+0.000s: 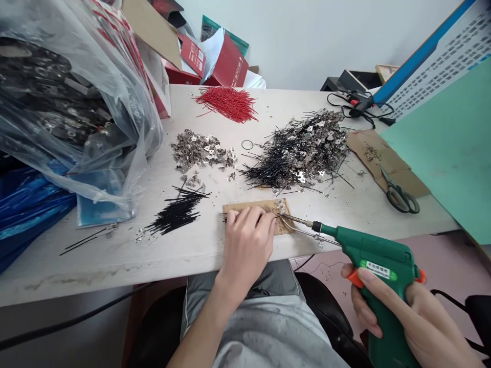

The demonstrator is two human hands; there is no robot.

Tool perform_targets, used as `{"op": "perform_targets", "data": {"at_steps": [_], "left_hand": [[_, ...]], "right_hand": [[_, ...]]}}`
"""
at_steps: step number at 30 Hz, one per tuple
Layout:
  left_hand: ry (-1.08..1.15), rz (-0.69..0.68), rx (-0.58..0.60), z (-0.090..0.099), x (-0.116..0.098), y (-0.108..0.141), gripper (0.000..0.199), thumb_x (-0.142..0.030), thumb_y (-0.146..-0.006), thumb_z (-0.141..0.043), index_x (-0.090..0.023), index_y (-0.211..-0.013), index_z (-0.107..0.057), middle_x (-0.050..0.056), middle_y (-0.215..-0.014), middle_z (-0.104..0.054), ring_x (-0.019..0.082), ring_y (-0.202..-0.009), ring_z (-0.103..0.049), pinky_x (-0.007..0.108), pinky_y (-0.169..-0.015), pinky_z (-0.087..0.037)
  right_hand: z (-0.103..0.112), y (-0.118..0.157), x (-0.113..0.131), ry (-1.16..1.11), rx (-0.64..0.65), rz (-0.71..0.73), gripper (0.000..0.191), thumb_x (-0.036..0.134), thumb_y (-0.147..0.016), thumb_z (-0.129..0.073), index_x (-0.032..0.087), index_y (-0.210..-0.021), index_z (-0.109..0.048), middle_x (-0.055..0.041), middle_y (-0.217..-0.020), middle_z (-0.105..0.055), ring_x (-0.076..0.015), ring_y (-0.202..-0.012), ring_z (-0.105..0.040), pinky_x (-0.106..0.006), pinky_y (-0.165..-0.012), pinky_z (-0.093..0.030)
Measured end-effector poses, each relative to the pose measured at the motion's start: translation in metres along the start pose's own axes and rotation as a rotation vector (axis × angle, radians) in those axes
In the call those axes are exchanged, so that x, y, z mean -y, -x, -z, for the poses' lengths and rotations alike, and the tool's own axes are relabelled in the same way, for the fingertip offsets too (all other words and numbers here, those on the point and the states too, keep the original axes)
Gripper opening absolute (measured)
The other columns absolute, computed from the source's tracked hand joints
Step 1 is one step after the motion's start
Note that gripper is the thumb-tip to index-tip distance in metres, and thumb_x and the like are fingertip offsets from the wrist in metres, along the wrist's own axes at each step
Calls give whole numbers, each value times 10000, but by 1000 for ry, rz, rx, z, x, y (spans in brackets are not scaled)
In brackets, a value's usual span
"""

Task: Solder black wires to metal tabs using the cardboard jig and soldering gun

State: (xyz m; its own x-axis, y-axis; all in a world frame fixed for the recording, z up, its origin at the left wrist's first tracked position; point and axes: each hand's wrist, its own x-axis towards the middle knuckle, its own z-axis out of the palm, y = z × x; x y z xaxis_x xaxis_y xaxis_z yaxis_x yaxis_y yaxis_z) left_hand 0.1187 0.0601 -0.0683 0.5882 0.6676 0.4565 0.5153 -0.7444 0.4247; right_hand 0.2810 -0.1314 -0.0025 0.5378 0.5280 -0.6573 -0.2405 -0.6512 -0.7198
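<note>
My right hand (383, 306) grips a green soldering gun (378, 255), with a finger on its orange trigger. The metal tip reaches left to a small brown board (286, 225) at the table's front edge, with a thin curved feed tube beneath it. Over that board lies my left hand (249, 232), fingers bent and pressed together near the tip. Black wire ends stick out on its left side; what its fingertips pinch is mostly hidden. Small metal tabs (281, 204) lie on the board's far edge.
Behind the board lies a heap of black wires with metal tabs (303, 151). Loose metal tabs (199, 149), black wires (178, 209) and red wires (227, 104) form other piles. Scissors (401, 197) rest on cardboard at right; a plastic bag (126, 128) bulges at left.
</note>
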Motion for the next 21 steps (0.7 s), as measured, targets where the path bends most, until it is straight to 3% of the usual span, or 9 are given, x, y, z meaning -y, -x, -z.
{"op": "perform_targets", "data": {"at_steps": [3,9,16,21], "left_hand": [[2,2,-11,0,0,0,181,-177,-1054,-539,-173,-963,-696,34,-909,-696,185,-868,-626,378,-824,-357],[13,7,-16,1,0,1,172,-177,-1053,-543,-167,-973,-695,30,-916,-692,183,-869,-626,381,-825,-365],[12,0,-22,0,0,0,165,-172,-1052,-549,-167,-977,-696,34,-915,-696,181,-867,-628,388,-817,-370],[13,1,-15,1,0,0,162,-174,-1053,-549,-170,-984,-696,33,-920,-700,180,-862,-627,389,-814,-371]], "right_hand": [[2,-1,-3,0,0,-21,541,684,-891,-667,242,-656,-464,-8,-573,-489,-158,-524,-430,-302,-509,-405],[4,-3,-8,-55,17,20,406,614,-931,-671,248,-805,-550,13,-611,-522,-156,-533,-439,-294,-511,-402],[7,-3,-9,12,15,-8,514,659,-944,-621,233,-677,-512,-10,-586,-511,-156,-530,-452,-295,-522,-427],[6,-1,-9,-14,-15,-16,463,661,-913,-664,236,-756,-571,-5,-596,-520,-160,-535,-454,-291,-509,-423]]}}
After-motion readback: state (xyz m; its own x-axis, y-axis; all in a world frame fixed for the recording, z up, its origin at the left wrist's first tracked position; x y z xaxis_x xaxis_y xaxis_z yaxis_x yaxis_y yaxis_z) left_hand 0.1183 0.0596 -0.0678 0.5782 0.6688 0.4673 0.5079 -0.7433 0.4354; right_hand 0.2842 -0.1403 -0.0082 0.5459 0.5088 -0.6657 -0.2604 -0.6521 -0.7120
